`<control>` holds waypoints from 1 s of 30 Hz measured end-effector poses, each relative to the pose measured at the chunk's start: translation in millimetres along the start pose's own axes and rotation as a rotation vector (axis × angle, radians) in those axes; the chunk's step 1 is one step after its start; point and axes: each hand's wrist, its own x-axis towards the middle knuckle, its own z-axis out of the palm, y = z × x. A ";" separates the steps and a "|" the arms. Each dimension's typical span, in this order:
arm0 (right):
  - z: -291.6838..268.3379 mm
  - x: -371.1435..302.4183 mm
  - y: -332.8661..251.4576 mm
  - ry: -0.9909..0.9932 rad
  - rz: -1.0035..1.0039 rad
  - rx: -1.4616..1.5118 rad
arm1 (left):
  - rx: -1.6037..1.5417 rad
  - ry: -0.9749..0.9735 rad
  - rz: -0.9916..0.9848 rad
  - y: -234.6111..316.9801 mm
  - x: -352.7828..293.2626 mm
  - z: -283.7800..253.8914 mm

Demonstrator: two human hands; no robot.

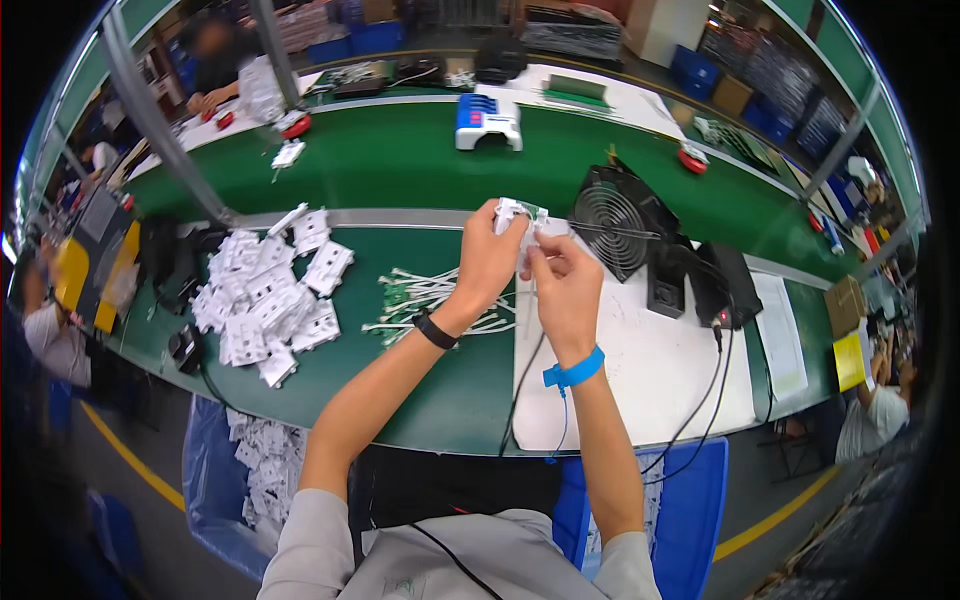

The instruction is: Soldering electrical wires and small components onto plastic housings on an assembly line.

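Note:
My left hand (489,258) is closed round a small white plastic housing (508,212), held up over the near edge of the green conveyor. A sliver of green circuit board shows at its top. My right hand (563,284) meets it from the right, thumb and fingers pinched at the housing's side; whatever lies between those fingertips is too small to make out. Below and left of my hands, several small green boards with white cables (405,295) lie on the green bench. Farther left sits a heap of white plastic housings (262,292).
A black fan (610,228) and a black box (727,285) with cables stand right of the white mat (640,390). Blue bins (690,520) sit below the bench edge, one lined and holding white parts. A white and blue device (488,122) rests on the conveyor (380,150).

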 end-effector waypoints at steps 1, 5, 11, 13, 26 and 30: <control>-5.4 -2.9 5.5 0.044 -0.056 -0.055 | 0.026 -0.036 -0.064 -2.7 -1.8 8.8; -36.2 -14.8 25.6 0.108 -0.221 -0.314 | 0.022 -0.222 -0.172 -18.8 -14.9 44.8; -104.7 -37.4 46.7 0.182 -0.026 -0.205 | 0.142 -0.463 -0.021 -48.7 -16.9 69.3; -142.3 -29.5 53.0 0.311 0.117 -0.144 | 0.147 -0.492 -0.181 -56.4 -26.5 68.8; -211.0 58.1 82.4 0.486 0.012 -0.408 | 0.661 -0.742 0.210 -60.3 -40.6 75.8; -206.9 48.3 89.0 0.608 -0.181 -0.545 | 0.772 -0.780 0.354 -66.7 -40.9 75.8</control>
